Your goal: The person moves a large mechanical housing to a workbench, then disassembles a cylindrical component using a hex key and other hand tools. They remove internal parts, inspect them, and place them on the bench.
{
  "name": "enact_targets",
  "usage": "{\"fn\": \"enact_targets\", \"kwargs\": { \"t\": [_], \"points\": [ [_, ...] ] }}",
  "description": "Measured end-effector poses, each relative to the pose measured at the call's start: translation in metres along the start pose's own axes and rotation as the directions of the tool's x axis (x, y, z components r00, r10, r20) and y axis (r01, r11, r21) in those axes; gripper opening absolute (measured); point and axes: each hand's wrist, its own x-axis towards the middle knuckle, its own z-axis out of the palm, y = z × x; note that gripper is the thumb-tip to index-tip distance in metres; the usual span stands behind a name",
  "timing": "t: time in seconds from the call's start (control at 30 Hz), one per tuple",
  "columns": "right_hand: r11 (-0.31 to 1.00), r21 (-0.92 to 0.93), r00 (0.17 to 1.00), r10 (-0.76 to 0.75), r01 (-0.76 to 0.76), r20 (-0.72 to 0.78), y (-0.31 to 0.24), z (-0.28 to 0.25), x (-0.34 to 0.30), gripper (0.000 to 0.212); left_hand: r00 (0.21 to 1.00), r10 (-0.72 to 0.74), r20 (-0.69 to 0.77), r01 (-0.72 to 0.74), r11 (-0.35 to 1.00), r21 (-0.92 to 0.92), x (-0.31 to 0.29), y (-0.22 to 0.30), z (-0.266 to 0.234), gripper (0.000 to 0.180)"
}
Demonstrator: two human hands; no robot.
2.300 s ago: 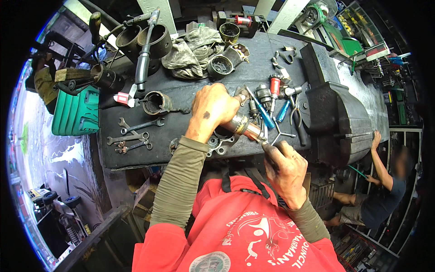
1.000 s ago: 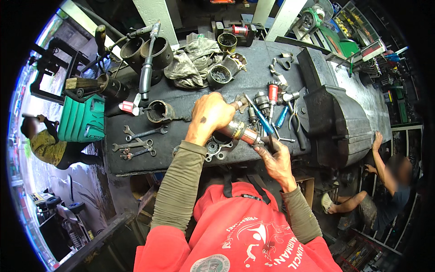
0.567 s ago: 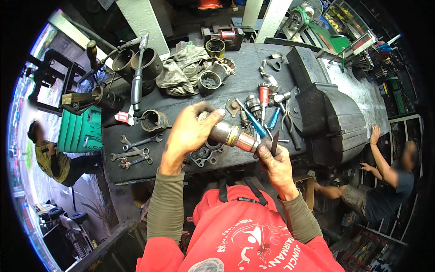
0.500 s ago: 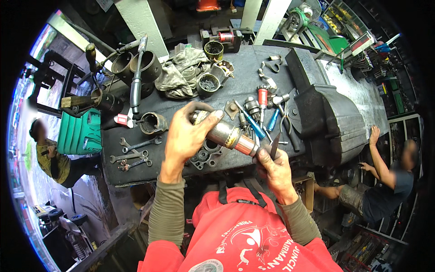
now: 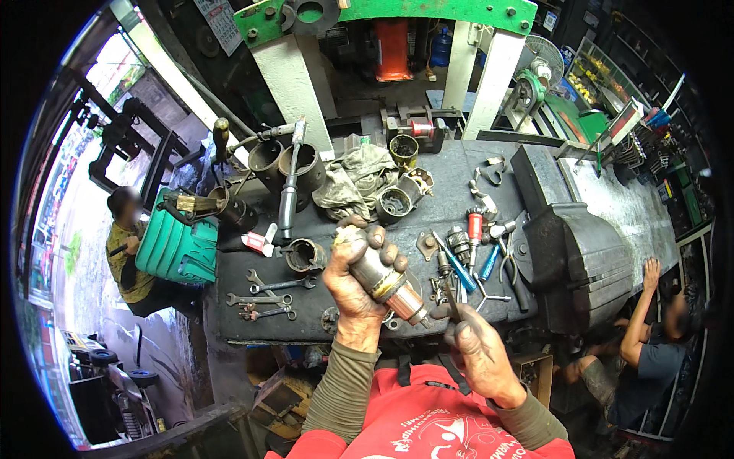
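Observation:
My left hand [image 5: 353, 279] is wrapped round a motor armature [image 5: 378, 275], its fingers over the dark steel core. The armature tilts down to the right, its copper commutator [image 5: 404, 301] and thin shaft end pointing toward my other hand. My right hand [image 5: 480, 353] pinches a thin dark blade [image 5: 451, 300], which sticks up from between thumb and fingers close beside the shaft end. Beneath, partly hidden by my left hand, a metal housing part lies on the dark bench [image 5: 436, 222].
Wrenches [image 5: 267, 294] and a metal ring [image 5: 303, 255] lie left; screwdrivers [image 5: 459, 264], pliers and sockets right. Behind are a crumpled rag [image 5: 355, 180] and greasy cups. A large black casing [image 5: 581, 252] stands right. One person is at the left, another at the right bench end.
The view has tilted upward. My left hand has changed from a thumb-and-finger hold to a full wrap round the armature. My right fingers have come away from the shaft end, still holding the blade.

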Motion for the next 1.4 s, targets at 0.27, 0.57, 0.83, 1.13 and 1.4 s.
{"fn": "enact_targets", "kwargs": {
  "t": [0.27, 0.57, 0.83, 1.13, 1.4],
  "points": [
    [0.699, -0.607, 0.897, -0.438, 0.378, 0.054, -0.025, 0.0, -0.013, 0.037, 0.975, 0.099, 0.198, -0.113, 0.992, 0.06, 0.001, 0.024, 0.026, 0.043],
    [0.545, -0.73, 0.868, -0.477, 0.413, 0.136, -0.031, -0.003, -0.019, 0.049, 0.973, 0.114, 0.2, -0.146, 0.978, 0.151, -0.004, 0.022, 0.033, 0.046],
    [0.434, -0.784, 0.851, -0.478, 0.443, 0.217, -0.024, 0.007, -0.006, 0.056, 0.964, 0.122, 0.237, -0.184, 0.947, 0.265, -0.005, 0.017, 0.033, 0.044],
    [0.475, -0.77, 0.845, -0.513, 0.425, 0.15, -0.026, -0.006, -0.014, 0.051, 0.967, 0.166, 0.195, -0.211, 0.948, 0.237, -0.002, 0.025, 0.03, 0.043],
    [0.487, -0.756, 0.847, -0.506, 0.437, 0.163, -0.026, -0.006, -0.011, 0.054, 0.971, 0.138, 0.193, -0.179, 0.961, 0.213, -0.002, 0.02, 0.029, 0.045]
  ]
}}
